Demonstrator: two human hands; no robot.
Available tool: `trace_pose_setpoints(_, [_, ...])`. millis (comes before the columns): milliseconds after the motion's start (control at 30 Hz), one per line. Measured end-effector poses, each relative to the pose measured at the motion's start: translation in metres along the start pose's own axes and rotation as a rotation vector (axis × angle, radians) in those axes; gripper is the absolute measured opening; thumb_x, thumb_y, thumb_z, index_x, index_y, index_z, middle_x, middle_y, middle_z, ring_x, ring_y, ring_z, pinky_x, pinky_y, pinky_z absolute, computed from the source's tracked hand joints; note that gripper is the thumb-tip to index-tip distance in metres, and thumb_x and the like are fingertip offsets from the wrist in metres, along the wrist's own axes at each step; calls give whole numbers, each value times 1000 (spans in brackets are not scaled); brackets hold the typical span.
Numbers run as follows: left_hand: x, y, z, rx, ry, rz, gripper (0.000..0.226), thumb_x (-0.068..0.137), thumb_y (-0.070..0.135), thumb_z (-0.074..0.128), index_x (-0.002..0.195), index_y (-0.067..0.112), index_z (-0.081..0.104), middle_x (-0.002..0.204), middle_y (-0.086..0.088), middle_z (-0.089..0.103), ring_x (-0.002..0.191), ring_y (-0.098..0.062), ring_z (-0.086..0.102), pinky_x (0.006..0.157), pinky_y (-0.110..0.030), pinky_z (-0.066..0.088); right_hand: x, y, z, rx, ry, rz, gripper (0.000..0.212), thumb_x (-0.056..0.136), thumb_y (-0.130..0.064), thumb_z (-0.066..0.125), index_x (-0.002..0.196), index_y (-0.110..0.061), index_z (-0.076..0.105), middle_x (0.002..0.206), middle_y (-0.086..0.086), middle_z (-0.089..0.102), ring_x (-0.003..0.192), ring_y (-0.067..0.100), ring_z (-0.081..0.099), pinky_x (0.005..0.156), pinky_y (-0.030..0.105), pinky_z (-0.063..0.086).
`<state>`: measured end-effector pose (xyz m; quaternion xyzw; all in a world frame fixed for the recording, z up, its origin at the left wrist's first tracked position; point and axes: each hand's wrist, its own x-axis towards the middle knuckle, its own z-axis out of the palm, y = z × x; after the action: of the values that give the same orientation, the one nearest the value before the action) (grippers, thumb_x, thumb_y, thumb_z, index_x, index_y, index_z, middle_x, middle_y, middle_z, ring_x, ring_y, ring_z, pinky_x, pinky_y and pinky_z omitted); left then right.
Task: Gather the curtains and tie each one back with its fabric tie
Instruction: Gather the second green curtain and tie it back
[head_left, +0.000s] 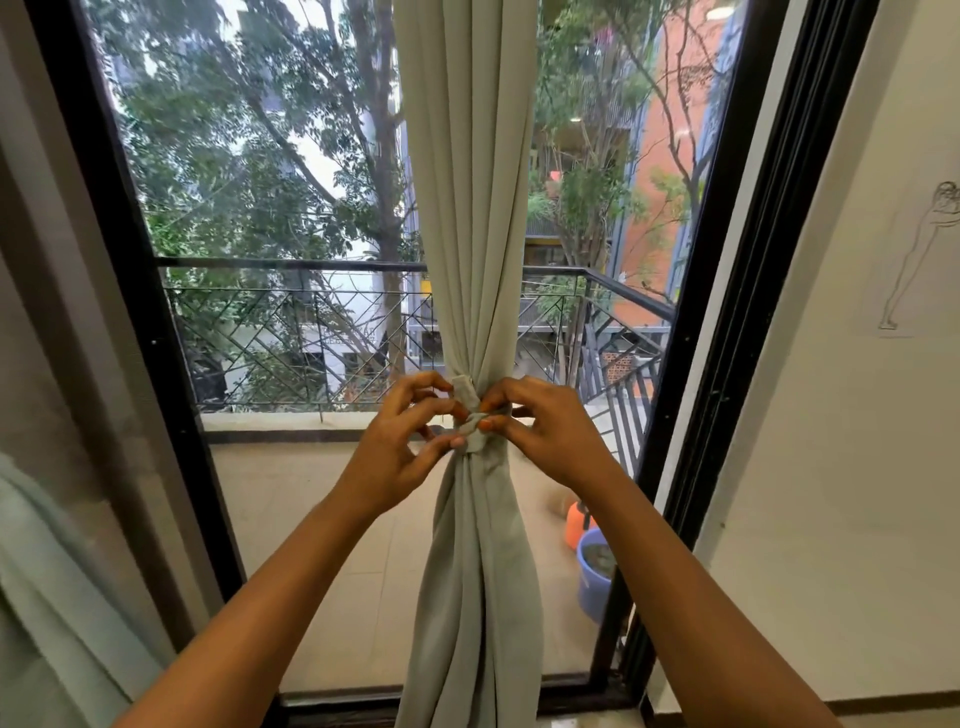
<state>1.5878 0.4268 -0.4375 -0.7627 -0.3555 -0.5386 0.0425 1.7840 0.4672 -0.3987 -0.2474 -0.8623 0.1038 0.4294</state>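
A pale grey-green curtain (470, 218) hangs gathered in front of the glass door, cinched at waist height by a fabric tie (467, 410) of the same cloth. My left hand (402, 441) pinches the tie from the left with curled fingers. My right hand (540, 421) pinches the tie's other end from the right, thumb and forefinger on the cloth. Below the tie the curtain flares out in folds to the floor. A second, lighter curtain (57, 597) shows at the lower left edge, hanging loose.
A black door frame (727, 332) borders the glass on the right, with a white wall (857, 441) beyond it. Outside are a balcony railing (311, 270), a blue bucket (595, 577) and an orange container (577, 522).
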Motion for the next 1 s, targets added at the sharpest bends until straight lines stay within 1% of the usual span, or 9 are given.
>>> trace_pose_setpoints(100, [0,2,5,-27,21,-37,16,85,31,61,100,28,58,119,32,34,105,5,51,74,-11,49,-3,2,1,53,-10,27,14,78,-28,66,88,-19,68,84,0,66,81,20,63,74,45,55])
trace_pose_setpoints(233, [5,1,11,15,11,-14,13,87,31,60,98,25,56,111,18,33,102,7,47,66,-7,45,-3,2,-2,198,-11,105,12,77,-14,73,84,-21,67,82,-3,67,85,18,64,78,43,56])
trace_pose_setpoints(433, [0,1,22,-3,41,-12,13,87,27,60,99,22,58,114,14,40,106,3,48,74,-8,45,-8,6,0,216,34,77,9,77,-9,74,84,-13,70,82,1,70,82,16,67,73,42,57])
trace_pose_setpoints(567, [-3,-2,22,116,72,-6,20,87,23,60,99,8,64,115,3,49,104,-11,54,79,-6,43,1,-1,-8,181,-25,97,16,78,-18,76,84,-21,62,80,-7,66,79,10,65,73,32,57])
trace_pose_setpoints(633, [-5,-2,22,168,102,-2,20,87,22,61,99,7,66,114,4,52,103,-12,55,79,-7,43,9,-8,-10,146,-35,137,16,81,-28,72,86,-24,57,78,-6,67,76,10,66,70,28,54])
trace_pose_setpoints(733, [-7,-3,20,209,152,12,18,85,21,63,95,7,69,109,2,59,100,-8,53,77,-10,43,17,-14,-4,-4,19,115,17,81,-33,70,86,-23,57,71,-4,67,68,13,66,66,34,53])
trace_pose_setpoints(833, [-6,-2,18,224,189,52,14,83,16,66,93,6,71,101,-3,67,94,-10,55,73,-15,46,19,-16,0,-99,73,-4,18,82,-31,67,95,-21,60,80,-6,67,72,12,64,67,37,54])
trace_pose_setpoints(933, [-4,0,18,191,188,47,13,81,13,68,92,7,72,97,3,66,90,-14,57,69,-18,47,23,-17,1,-196,70,-81,26,82,-28,62,108,-22,63,91,-5,66,77,12,61,68,36,54])
trace_pose_setpoints(1000, [-5,3,18,166,204,5,12,82,16,68,90,8,71,94,7,65,87,-11,56,68,-19,46,24,-16,-1,-201,25,-106,26,83,-29,60,106,-21,67,95,-2,66,78,15,63,68,36,54])
